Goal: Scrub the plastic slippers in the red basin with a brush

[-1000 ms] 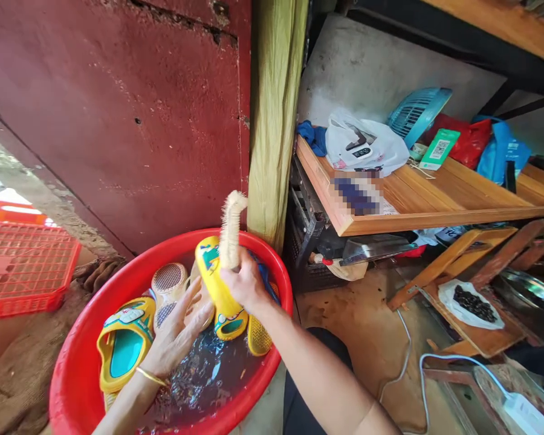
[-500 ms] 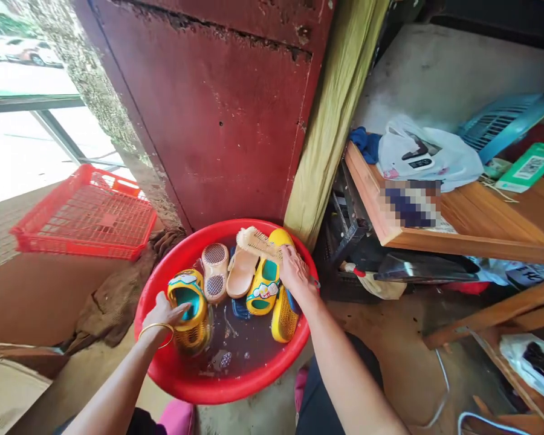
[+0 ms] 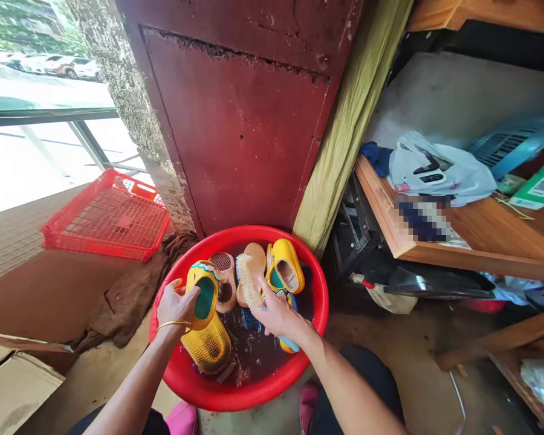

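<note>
A yellow slipper (image 3: 198, 296) with a green inside is held up over a red tub (image 3: 240, 230) of dirty brown water (image 3: 254, 353). Under it, a bumpy yellow slipper (image 3: 207, 344) lies in the water. Two pale pink slippers (image 3: 225, 281) and one more yellow slipper (image 3: 285, 266) sit at the back, near the rim. A brush (image 3: 249, 281) with pale bristles is held just in front of them.

Nothing legible, only a QR code on a green card (image 3: 538, 186).

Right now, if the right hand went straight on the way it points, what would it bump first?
The brush comes first, since the right hand is on it. Just past it, probably the beige slipper, though depth is hard to judge.
</note>
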Demonstrator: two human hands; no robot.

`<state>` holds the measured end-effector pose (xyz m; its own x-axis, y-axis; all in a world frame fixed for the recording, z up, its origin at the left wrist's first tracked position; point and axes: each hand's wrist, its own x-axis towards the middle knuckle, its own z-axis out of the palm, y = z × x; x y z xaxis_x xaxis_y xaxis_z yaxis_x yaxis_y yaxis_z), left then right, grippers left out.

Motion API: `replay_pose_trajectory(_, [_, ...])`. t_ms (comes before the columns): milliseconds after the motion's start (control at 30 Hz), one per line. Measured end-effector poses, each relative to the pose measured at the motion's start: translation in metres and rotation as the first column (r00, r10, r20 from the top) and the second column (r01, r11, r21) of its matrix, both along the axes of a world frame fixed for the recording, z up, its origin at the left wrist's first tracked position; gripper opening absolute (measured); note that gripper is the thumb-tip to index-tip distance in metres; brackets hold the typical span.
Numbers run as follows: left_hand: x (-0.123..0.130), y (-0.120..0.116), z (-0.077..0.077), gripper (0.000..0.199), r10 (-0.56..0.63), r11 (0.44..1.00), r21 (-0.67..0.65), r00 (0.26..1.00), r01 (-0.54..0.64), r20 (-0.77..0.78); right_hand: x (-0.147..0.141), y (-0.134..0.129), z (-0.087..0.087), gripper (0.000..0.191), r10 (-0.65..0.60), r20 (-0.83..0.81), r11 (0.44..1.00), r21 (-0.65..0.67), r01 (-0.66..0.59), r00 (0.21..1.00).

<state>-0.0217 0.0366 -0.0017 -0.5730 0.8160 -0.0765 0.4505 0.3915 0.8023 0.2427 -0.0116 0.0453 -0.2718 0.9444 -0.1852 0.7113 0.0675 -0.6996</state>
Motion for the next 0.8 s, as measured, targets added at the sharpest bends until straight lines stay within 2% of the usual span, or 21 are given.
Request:
replay_pose_trajectory(67, [0.002, -0.001, 0.008, 0.067, 0.016, 1.0, 0.012, 0.998, -0.017, 0.054, -0.002, -0.007, 0.007, 0.076, 0.088, -0.178, 0.98, -0.159, -0.117, 0.98])
replay_pose_trajectory(133, [0.003, -0.002, 0.011, 0.06, 0.011, 1.0, 0.025, 0.994, -0.014, 0.111, -0.001, -0.016, 0.015, 0.069, 0.17, -0.238, 0.955, -0.199, -0.22, 0.956])
replay_pose_trajectory(200, [0.007, -0.002, 0.009, 0.055, -0.018, 0.999, 0.036, 0.981, 0.011, 0.195, -0.001, -0.028, 0.02, 0.058, 0.281, -0.191, 0.929, -0.193, -0.317, 0.94])
replay_pose_trajectory(300, [0.021, -0.005, -0.002, 0.062, -0.085, 0.995, 0.076, 0.916, 0.06, 0.392, -0.01, -0.043, 0.015, 0.046, 0.381, 0.073, 0.922, -0.102, -0.374, 0.922])
replay_pose_trajectory(367, [0.033, -0.009, -0.011, 0.073, -0.156, 0.987, 0.11, 0.861, 0.118, 0.485, -0.021, -0.043, 0.004, 0.048, 0.373, 0.197, 0.928, -0.068, -0.367, 0.906])
replay_pose_trajectory(400, [0.039, -0.012, -0.015, 0.077, -0.196, 0.98, 0.12, 0.844, 0.157, 0.499, -0.026, -0.039, -0.002, 0.049, 0.348, 0.202, 0.938, -0.06, -0.343, 0.916])
replay_pose_trajectory(500, [0.052, -0.022, -0.024, 0.084, -0.288, 0.957, 0.12, 0.828, 0.263, 0.481, -0.037, -0.018, -0.018, 0.043, 0.211, 0.04, 0.973, -0.101, -0.207, 0.977])
replay_pose_trajectory(600, [0.055, -0.029, -0.027, 0.081, -0.307, 0.952, 0.167, 0.824, 0.258, 0.477, -0.042, 0.003, -0.027, 0.037, 0.088, -0.083, 0.985, -0.143, -0.099, 0.993])
replay_pose_trajectory(700, [0.05, -0.035, -0.025, 0.065, -0.31, 0.951, 0.173, 0.814, 0.258, 0.491, -0.043, 0.007, -0.028, 0.031, 0.108, -0.156, 0.978, -0.158, -0.133, 0.982])
replay_pose_trajectory(800, [0.045, -0.04, -0.019, 0.065, -0.206, 0.978, 0.082, 0.808, 0.194, 0.552, -0.038, -0.005, -0.021, 0.018, 0.192, -0.293, 0.938, -0.225, -0.263, 0.936])
